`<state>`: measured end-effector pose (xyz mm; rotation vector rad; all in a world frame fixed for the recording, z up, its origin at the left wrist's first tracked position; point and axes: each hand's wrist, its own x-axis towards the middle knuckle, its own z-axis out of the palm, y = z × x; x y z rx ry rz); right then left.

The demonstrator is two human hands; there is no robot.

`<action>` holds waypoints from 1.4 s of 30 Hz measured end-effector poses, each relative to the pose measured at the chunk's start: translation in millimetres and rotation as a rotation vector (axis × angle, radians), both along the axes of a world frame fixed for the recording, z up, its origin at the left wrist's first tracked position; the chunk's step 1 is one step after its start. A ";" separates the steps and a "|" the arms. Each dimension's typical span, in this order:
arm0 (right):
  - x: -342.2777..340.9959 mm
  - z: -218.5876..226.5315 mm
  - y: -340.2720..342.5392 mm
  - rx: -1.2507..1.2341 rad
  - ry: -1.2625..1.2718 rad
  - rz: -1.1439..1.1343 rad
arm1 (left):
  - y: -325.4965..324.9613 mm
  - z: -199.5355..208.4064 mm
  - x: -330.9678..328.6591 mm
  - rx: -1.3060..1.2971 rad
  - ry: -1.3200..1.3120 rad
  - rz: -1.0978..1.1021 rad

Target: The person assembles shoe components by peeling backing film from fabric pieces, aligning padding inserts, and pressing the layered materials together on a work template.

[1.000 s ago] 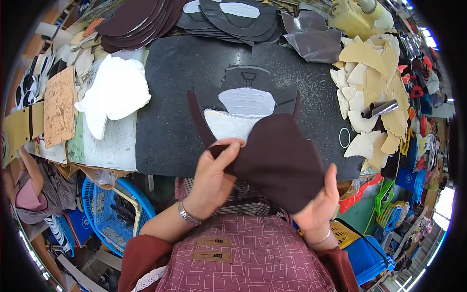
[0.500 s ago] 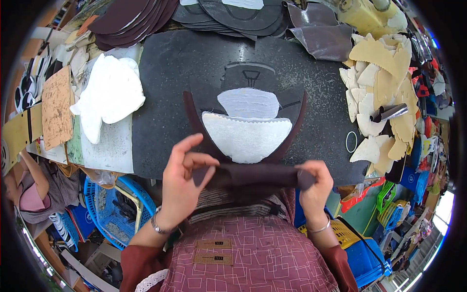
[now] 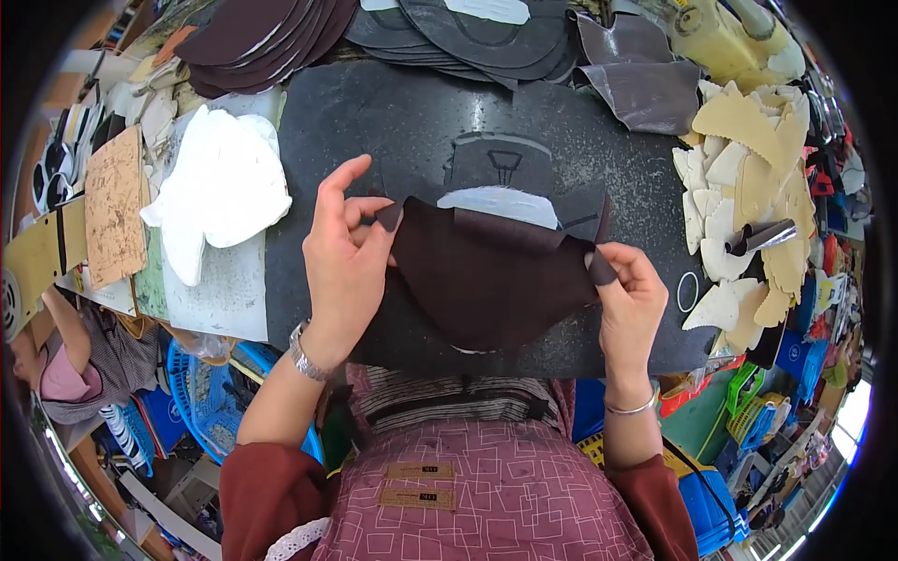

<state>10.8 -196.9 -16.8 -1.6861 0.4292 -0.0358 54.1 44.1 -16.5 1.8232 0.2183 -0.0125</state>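
A dark brown curved leather piece (image 3: 496,290) is stretched between my two hands, above the black work board. Its upper edge has a flap folded over in the middle. My left hand (image 3: 351,252) pinches the left corner between thumb and fingers, index finger raised. At the other corner, my right hand (image 3: 629,285) grips with thumb and fingers. Underneath lies a dark shaped piece (image 3: 505,159) with a drawn outline; a strip of a white patch (image 3: 496,203) shows above the leather's top edge. The leather hides the rest of it.
Stacks of brown pieces (image 3: 253,42) and black pieces (image 3: 468,42) line the back. White cut pieces (image 3: 220,192) lie left on the black board (image 3: 323,215); beige zigzag-edged scraps (image 3: 739,178) pile up at right. A blue basket (image 3: 201,393) stands below left. Another person's arm (image 3: 70,323) is at far left.
Both hands have moved forward over the board. The brown leather, a rolled strip near the table's front edge before, is now spread open and covers most of the white patches.
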 end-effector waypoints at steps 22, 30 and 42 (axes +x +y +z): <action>-7.5 30.8 1.0 -0.012 -0.094 0.044 | 8.2 37.1 0.3 -0.117 0.032 -0.013; 33.1 -6.1 0.8 -0.008 0.101 0.030 | -0.6 -0.6 32.3 0.147 0.003 -0.079; 37.1 -4.7 -1.0 0.009 0.122 0.050 | -1.1 2.1 36.1 0.244 0.018 -0.101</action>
